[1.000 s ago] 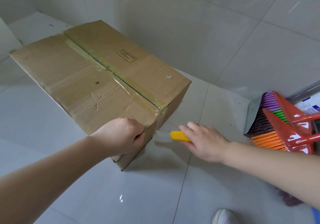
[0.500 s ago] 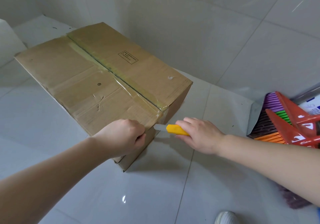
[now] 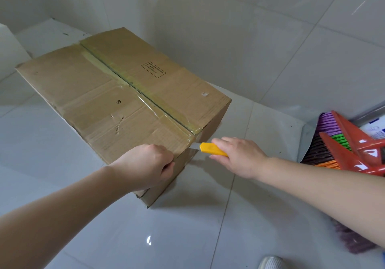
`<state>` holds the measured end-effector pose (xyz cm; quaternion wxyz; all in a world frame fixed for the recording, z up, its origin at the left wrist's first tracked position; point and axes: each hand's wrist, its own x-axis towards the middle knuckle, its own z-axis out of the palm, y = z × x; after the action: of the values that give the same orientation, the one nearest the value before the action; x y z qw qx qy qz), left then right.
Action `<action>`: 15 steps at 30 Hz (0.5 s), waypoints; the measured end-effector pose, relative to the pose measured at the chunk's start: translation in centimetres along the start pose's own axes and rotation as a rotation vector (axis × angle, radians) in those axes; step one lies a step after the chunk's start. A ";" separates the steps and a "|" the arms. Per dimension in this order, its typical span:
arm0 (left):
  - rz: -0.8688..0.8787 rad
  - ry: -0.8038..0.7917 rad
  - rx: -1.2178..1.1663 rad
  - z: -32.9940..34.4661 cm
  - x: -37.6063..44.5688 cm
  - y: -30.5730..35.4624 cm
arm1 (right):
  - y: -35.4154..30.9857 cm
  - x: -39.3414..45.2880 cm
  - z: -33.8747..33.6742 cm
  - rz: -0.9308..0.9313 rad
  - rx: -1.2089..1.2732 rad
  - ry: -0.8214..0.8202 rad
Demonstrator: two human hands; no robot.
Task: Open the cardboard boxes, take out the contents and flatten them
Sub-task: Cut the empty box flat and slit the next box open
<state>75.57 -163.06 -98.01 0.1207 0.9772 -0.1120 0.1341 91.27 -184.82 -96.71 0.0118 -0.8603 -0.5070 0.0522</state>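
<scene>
Cardboard box sits on the glossy white tiled floor, close to the tiled wall, one corner pointing toward the camera. Top flaps closed, sealed along the centre seam with a strip of clear, yellowed tape that folds over the near end. Printed label panel on the far flap; dents and creases on the near flap.

Left hand at the box's near corner, fingers curled over the top edge, thumb against the side face below: it grips the corner. The box lies ahead of and under this hand, stretching away to the upper left.

Right hand just right of the same end of the box, fingers wrapped round a yellow utility knife. The handle points left toward the box; the short metal blade meets the box's end face just below where the tape folds over. Whether the tip has gone into the tape cannot be told. Hand itself clear of the cardboard; only the blade reaches it.

Right edge of view: brooms with red heads and purple, green and orange bristles, well apart from the box. A grey-white shoe tip at the bottom edge.
</scene>
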 end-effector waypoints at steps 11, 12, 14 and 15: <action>-0.007 -0.029 -0.015 -0.5 0.1 0.2 | 0.6 0.0 -0.3 0.087 -0.035 0.007; -0.006 -0.031 -0.022 -0.5 0.1 0.2 | 1.0 0.0 -0.5 0.134 -0.023 0.008; -0.006 -0.043 -0.034 -0.5 0.0 0.2 | 1.6 0.2 -0.8 0.202 -0.012 0.011; -0.006 -0.046 -0.037 -0.5 0.0 0.2 | 1.7 0.3 -0.9 0.202 -0.019 0.008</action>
<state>75.38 -163.09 -97.54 0.1364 0.9780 -0.1143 0.1091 93.02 -185.38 -96.02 0.0005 -0.9072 -0.4182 0.0448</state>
